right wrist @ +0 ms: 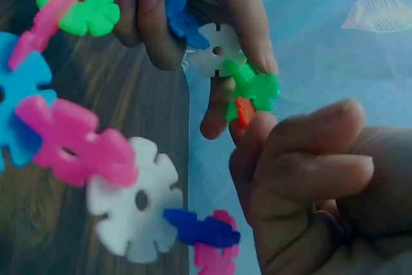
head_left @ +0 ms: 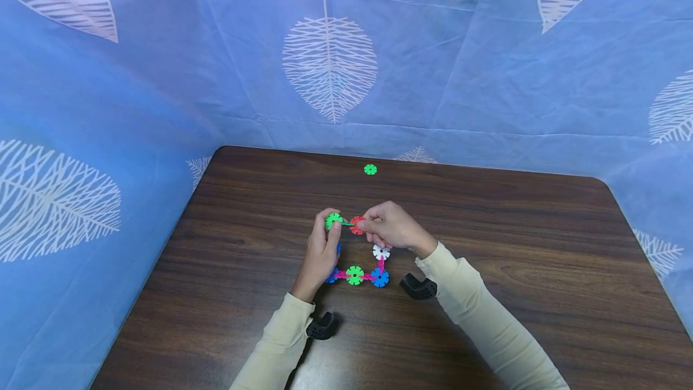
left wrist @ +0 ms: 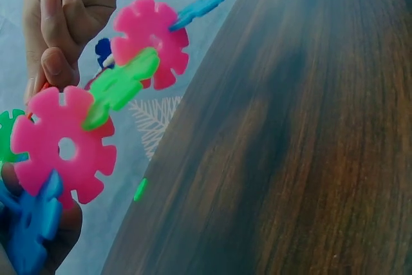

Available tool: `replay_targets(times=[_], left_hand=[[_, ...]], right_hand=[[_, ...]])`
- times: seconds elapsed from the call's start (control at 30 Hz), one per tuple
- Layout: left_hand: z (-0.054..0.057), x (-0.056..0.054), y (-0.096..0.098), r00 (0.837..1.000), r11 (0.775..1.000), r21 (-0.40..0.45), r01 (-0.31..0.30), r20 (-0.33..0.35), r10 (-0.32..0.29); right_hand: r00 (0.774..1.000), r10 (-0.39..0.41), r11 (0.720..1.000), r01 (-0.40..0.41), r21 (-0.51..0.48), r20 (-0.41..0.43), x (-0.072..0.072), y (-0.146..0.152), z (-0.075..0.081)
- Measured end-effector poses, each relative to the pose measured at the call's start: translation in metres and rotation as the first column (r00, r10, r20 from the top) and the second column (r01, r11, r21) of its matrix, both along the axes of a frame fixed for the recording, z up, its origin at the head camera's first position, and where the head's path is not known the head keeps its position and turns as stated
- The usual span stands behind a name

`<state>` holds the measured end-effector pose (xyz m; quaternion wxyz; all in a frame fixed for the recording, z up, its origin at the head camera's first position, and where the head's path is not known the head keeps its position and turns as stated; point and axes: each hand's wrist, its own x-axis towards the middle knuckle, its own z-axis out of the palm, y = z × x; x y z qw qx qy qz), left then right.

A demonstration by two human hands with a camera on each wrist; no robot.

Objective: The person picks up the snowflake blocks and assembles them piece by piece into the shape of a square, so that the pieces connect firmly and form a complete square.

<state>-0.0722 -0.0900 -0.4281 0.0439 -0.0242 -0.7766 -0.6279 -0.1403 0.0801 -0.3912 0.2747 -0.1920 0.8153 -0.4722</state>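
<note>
Snowflake-shaped plastic discs, slotted into each other, form a colourful chain between the hands. My left hand (head_left: 320, 254) grips the chain's left end around a green disc (head_left: 333, 220). My right hand (head_left: 394, 225) pinches a red disc (head_left: 357, 225), which meets an edge-on green piece between the hands. A white disc (head_left: 381, 252), a blue disc (head_left: 379, 277) and another green disc (head_left: 354, 275) make up the nearer side. Pink discs (left wrist: 90, 149) link pieces in the left wrist view. Fingers partly hide the red disc (right wrist: 243, 113) in the right wrist view.
One loose green disc (head_left: 370, 169) lies near the far edge of the brown wooden table (head_left: 514, 221). Behind and beside the table hangs a blue cloth (head_left: 433, 65) with white leaf prints. Black wrist mounts (head_left: 418, 286) sit at both cuffs.
</note>
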Motion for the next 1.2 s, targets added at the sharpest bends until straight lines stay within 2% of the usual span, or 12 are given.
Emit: replay_targets(times=[0.17, 0.43, 0.8, 0.97, 1.07, 1.2], left_hand=[[0.003, 0.0, 0.0, 1.0, 1.0, 0.022, 0.018, 0.016, -0.018], [-0.002, -0.002, -0.003, 1.0, 0.994, 0.107, 0.007, 0.015, -0.008], [-0.002, -0.003, -0.007, 1.0, 0.995, 0.1, -0.011, 0.025, 0.009], [-0.005, -0.004, -0.009, 1.0, 0.991, 0.136, -0.009, 0.022, 0.006], [-0.008, -0.005, -0.009, 1.0, 0.987, 0.16, -0.014, 0.027, 0.009], [-0.012, -0.004, -0.009, 0.999, 0.981, 0.192, -0.023, 0.049, 0.014]], right_hand=[[0.999, -0.035, 0.999, 0.035, 0.006, -0.011, 0.001, -0.001, -0.002], [1.0, -0.012, 0.999, 0.011, -0.033, -0.028, -0.002, -0.004, -0.004], [0.999, -0.037, 0.999, 0.037, 0.033, 0.001, -0.008, -0.004, 0.004], [0.992, -0.123, 0.992, 0.123, 0.034, -0.019, -0.025, 0.008, 0.001], [0.982, -0.185, 0.981, 0.186, 0.054, -0.033, -0.042, 0.019, -0.01], [0.968, -0.24, 0.96, 0.248, 0.133, -0.072, -0.063, 0.03, -0.03]])
